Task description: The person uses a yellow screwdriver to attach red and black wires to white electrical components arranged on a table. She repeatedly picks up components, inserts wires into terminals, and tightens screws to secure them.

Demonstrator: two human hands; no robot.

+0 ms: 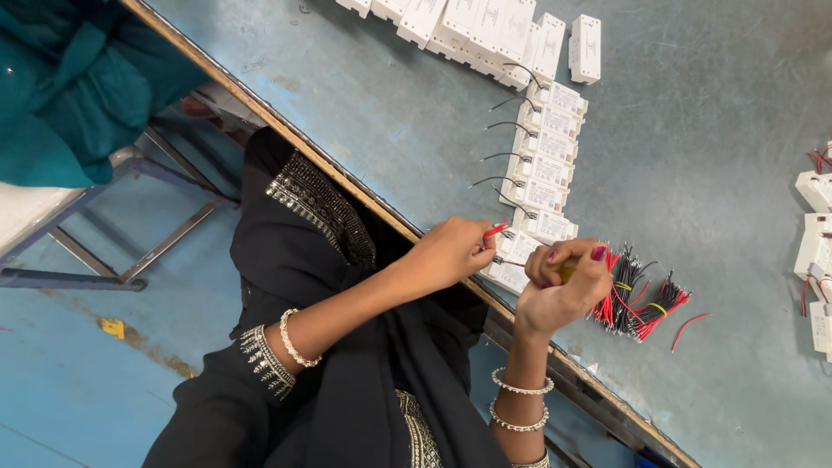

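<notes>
My left hand (451, 250) pinches a short red wire (496, 230) at the end of a small white box unit (511, 258) lying at the table's near edge. My right hand (565, 279) is closed in a fist around a yellow-handled tool (566, 272), most of it hidden by my fingers. That fist sits right beside the same white unit. Just right of the right hand lie two bundles of red and black wires (640, 300) tied with yellow bands.
A row of white units with black wires (546, 165) runs up the grey table (693, 173). More white units (485, 22) are stacked at the top. Others with red wires (816, 260) sit at the right edge. A loose red wire (690, 326) lies near the bundles.
</notes>
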